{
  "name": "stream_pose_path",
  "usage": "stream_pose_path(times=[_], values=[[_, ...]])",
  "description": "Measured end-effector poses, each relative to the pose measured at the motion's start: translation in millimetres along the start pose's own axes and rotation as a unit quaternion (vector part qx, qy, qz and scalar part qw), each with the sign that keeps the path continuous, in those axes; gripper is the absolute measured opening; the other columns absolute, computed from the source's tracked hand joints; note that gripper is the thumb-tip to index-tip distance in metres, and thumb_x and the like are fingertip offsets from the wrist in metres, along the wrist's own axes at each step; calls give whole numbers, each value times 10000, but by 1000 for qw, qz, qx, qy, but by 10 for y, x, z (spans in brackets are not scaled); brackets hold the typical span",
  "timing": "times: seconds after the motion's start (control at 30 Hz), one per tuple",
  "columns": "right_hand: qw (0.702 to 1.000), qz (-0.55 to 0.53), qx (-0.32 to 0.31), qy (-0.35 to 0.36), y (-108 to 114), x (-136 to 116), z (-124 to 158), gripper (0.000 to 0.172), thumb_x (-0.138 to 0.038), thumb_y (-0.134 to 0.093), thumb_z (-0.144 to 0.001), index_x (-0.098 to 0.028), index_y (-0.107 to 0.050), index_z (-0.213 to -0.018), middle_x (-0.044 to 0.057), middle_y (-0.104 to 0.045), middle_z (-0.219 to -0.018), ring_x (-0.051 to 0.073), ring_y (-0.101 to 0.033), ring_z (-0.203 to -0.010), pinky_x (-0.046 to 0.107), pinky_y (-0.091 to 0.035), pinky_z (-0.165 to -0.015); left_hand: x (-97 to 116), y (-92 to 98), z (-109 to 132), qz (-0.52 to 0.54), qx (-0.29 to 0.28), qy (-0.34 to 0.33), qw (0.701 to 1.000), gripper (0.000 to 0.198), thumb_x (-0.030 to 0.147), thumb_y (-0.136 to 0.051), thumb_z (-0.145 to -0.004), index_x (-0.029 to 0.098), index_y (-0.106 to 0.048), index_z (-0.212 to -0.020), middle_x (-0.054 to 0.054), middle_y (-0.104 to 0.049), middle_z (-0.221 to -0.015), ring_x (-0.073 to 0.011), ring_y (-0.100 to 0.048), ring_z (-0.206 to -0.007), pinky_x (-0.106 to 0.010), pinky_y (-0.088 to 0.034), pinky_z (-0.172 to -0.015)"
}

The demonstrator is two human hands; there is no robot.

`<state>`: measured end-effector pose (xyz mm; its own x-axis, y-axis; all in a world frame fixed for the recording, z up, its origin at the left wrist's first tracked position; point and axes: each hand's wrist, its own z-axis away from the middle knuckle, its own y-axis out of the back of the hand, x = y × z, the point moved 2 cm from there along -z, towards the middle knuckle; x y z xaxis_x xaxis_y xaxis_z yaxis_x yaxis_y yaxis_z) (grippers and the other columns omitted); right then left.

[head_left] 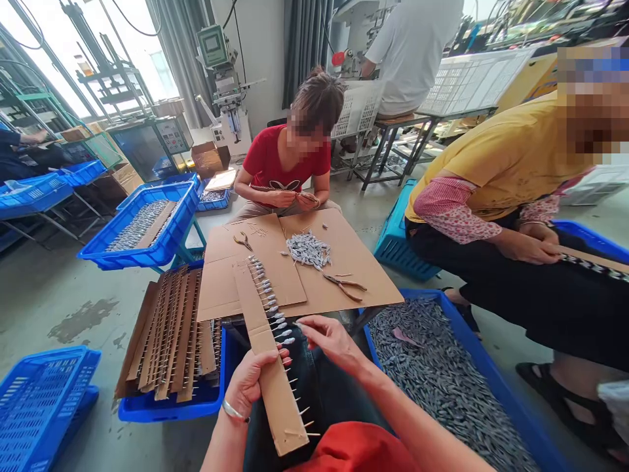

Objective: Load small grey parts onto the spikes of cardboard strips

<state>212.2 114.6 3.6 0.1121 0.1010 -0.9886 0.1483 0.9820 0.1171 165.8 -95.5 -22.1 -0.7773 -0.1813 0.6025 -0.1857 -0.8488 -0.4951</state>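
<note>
My left hand [250,380] grips a long cardboard strip [268,364] that slants from my lap onto the table edge, thumb on top. Thin wooden sticks [297,396] poke out along the strip's right edge. Small grey spindle-shaped pieces [280,325] sit on the sticks of its far half, while the near sticks are bare. Just right of the strip, my right hand [329,337] is closed in a pinch; what is between its fingertips is too small to make out. A pile of grey pieces [308,250] lies on the cardboard-covered table [363,262] ahead.
Pliers [346,286] and yellow-handled pliers [242,242] lie on the table. At left, a blue crate [170,412] holds stacked stick-lined strips; at right, a blue bin [442,367] holds many grey pieces. A co-worker in red [265,157] sits opposite, another in yellow [472,157] at right.
</note>
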Motion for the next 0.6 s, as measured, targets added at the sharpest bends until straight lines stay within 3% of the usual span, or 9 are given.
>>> stream_pose_path(times=[0.17, 0.6], values=[[998, 35, -39, -17, -232, 77, 315, 318, -439, -529, -914, -192, -727, -946, -5, -660, -715, 141, -616, -527, 247, -462, -550, 3, -33, 14, 3, 7, -12, 1000, 285, 106, -790, -689, 97, -704, -960, -151, -801, -916, -274, -764, -825, -393, -587, -848], [999, 45, -6, -19, -362, 237, 203, 380, -487, -448, -949, -181, -647, -840, -30, -544, -662, 111, -564, -494, 207, -450, -478, 5, -2, -11, 10, 10, -6, 1000, 260, 75, -751, -711, 82, -706, -967, -161, -798, -915, -267, -758, -809, -382, -588, -810]])
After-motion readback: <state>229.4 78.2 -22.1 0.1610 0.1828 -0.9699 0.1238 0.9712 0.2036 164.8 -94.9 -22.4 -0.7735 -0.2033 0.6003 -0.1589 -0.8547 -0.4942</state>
